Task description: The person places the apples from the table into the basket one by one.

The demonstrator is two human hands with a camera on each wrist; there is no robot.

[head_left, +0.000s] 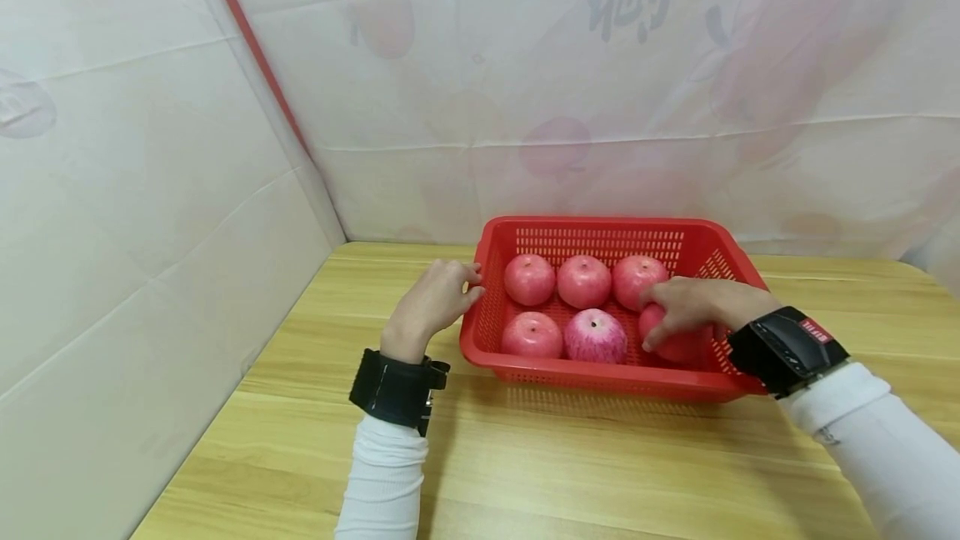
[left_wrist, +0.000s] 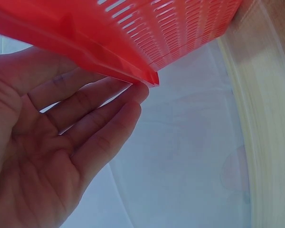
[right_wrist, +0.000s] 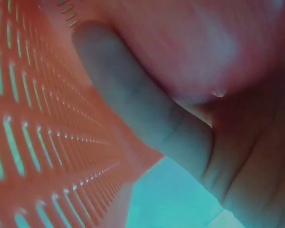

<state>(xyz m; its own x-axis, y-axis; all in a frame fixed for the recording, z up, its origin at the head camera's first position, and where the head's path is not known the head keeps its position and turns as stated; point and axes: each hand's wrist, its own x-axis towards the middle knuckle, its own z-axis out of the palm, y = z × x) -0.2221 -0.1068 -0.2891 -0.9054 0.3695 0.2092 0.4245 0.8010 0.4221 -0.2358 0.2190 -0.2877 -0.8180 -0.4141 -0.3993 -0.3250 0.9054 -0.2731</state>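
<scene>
A red plastic basket (head_left: 592, 367) with slotted walls stands on the wooden table, with several pinkish-red apples (head_left: 583, 281) inside. One apple (head_left: 595, 337) in the front row is streaked pink and white. At the basket's right end, my right hand (head_left: 686, 307) reaches in and grips an apple (head_left: 687, 346); in the right wrist view its thumb (right_wrist: 133, 95) lies along that apple (right_wrist: 204, 42). My left hand (head_left: 435, 302) is at the basket's left end. Its nearly straight fingers (left_wrist: 104, 137) touch the rim in the left wrist view.
The light wooden table (head_left: 525, 473) extends in front of the basket and to both sides. A pale printed cloth wall (head_left: 450, 107) rises close behind it, and another cloth wall (head_left: 150, 273) borders the left side.
</scene>
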